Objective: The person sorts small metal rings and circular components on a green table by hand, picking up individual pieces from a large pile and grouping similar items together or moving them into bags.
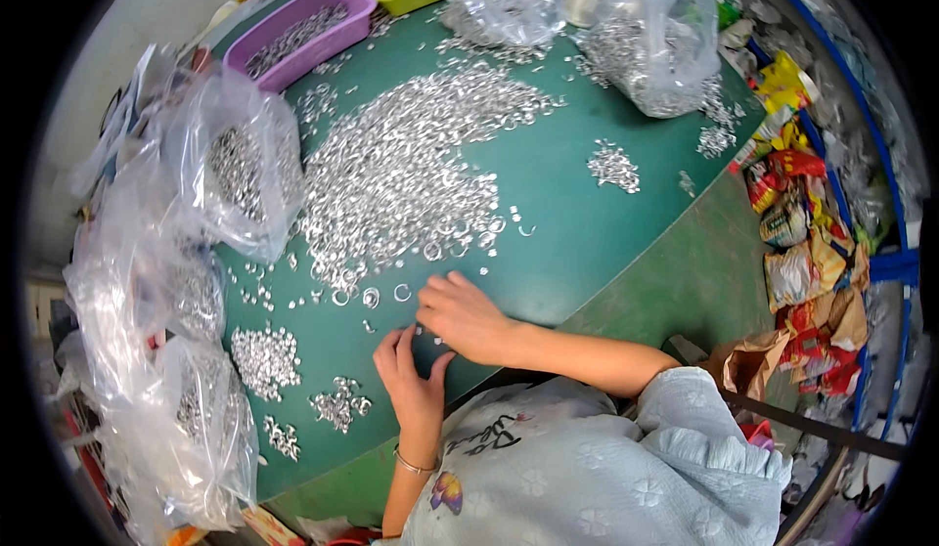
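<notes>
Left hand (411,375): lies palm-down on the green desk (577,223) at the near edge, fingers spread and lightly curled, gripping nothing that shows. Right hand (465,313): just beyond and touching the left, knuckles up, fingertips bent onto the desk over a few loose pieces; whether it pinches one cannot be told.

Loose metal rings (401,293): two or three lie singly just past the right fingertips, apart from the heap, likely drawn out for picking one by one. Small, silver, bright, open in the middle.

Small sorted piles (266,358): left of the left hand, several clumps kept separate from each other.

Main heap of rings (401,170): beyond both hands, a broad shallow spread, thinning toward the hands.

Clear plastic bags (240,170): far left of the hands, stacked along the desk side, part-filled with the same silver pieces.

Purple tray (298,33): far beyond, left corner, holding more rings.

Snack wrappers (802,253): well off to the right, below the desk.
</notes>
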`<state>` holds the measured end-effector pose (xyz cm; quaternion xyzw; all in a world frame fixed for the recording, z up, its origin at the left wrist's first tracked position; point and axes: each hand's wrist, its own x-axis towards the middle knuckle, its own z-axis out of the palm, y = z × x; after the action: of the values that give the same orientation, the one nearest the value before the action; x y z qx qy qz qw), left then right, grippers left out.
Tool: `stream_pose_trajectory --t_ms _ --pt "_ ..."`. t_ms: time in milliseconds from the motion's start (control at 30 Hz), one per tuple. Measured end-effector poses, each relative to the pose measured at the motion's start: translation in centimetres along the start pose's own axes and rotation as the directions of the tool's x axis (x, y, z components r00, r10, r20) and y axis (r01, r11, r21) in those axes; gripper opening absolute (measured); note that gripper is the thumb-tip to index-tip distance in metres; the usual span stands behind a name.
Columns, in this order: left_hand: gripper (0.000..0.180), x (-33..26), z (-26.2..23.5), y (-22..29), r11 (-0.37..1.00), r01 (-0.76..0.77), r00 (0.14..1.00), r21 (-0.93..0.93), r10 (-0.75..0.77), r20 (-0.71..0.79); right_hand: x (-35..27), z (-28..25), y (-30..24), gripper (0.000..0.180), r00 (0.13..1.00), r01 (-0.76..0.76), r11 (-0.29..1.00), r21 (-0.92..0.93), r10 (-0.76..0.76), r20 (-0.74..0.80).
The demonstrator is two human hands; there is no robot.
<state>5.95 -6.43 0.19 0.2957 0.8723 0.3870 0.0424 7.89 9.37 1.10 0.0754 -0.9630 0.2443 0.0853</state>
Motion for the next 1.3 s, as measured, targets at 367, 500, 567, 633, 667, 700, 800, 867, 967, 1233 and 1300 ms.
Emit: stream_pose_trajectory --t_ms 367,500,567,633,667,700,800,867,967,1233,1300 --pt "0.039 0.4 2.2 1.0 0.99 -0.136 0.987 0.041 0.132 0.091 -10.2 -9.9 11.7 0.01 0.374 -0.487 0.813 0.321 0.525 -0.764" --pt "0.036 1.4 2.6 2.6 0.97 -0.24 0.948 0.032 0.228 0.221 -19.7 -15.5 23.6 0.009 0.147 -0.735 0.666 0.129 0.343 -0.928" --pt "0.033 1.6 2.9 2.7 0.952 -0.304 0.926 0.027 0.289 0.244 -22.4 -16.7 27.0 0.009 0.179 -0.809 0.58 0.09 0.39 -0.903" --pt "0.033 1.5 3.1 2.3 0.948 -0.318 0.92 -0.027 0.316 0.23 -24.0 -17.2 29.2 0.01 0.257 -0.8 0.6 0.028 0.385 -0.886" --pt "0.033 1.7 3.6 2.0 0.949 -0.304 0.927 -0.079 0.314 0.207 -25.1 -17.7 30.3 0.011 0.325 -0.795 0.6 -0.092 0.293 -0.899" --pt "0.034 1.6 3.2 1.5 0.958 -0.268 0.941 -0.104 0.283 0.185 -24.4 -17.5 30.0 0.011 0.244 -0.806 0.591 -0.038 0.272 -0.931" --pt "0.036 0.7 1.7 0.7 0.949 -0.304 0.941 -0.084 0.313 0.13 -19.4 -15.7 25.1 0.013 0.341 -0.711 0.682 -0.171 0.123 -0.932" --pt "0.042 -0.2 0.4 -0.3 0.949 -0.314 0.935 -0.024 0.313 0.164 -14.5 -13.2 18.5 0.014 0.376 -0.622 0.778 -0.089 0.197 -0.905" --pt "0.038 -1.0 -0.4 -1.2 0.956 -0.292 0.95 -0.002 0.29 0.112 -9.0 -8.6 9.6 0.013 0.723 -0.299 0.93 0.214 0.367 -0.585" --pt "0.031 -1.8 -2.4 -3.5 0.974 -0.209 0.975 0.09 0.215 -0.053 0.7 -0.7 -0.2 0.03 0.982 0.16 0.961 0.226 -0.133 -0.131" --pt "0.03 -0.9 -3.8 -4.7 0.973 -0.169 0.979 0.156 0.184 -0.091 2.6 0.4 -0.3 0.03 0.978 0.194 0.963 0.187 -0.174 -0.118"
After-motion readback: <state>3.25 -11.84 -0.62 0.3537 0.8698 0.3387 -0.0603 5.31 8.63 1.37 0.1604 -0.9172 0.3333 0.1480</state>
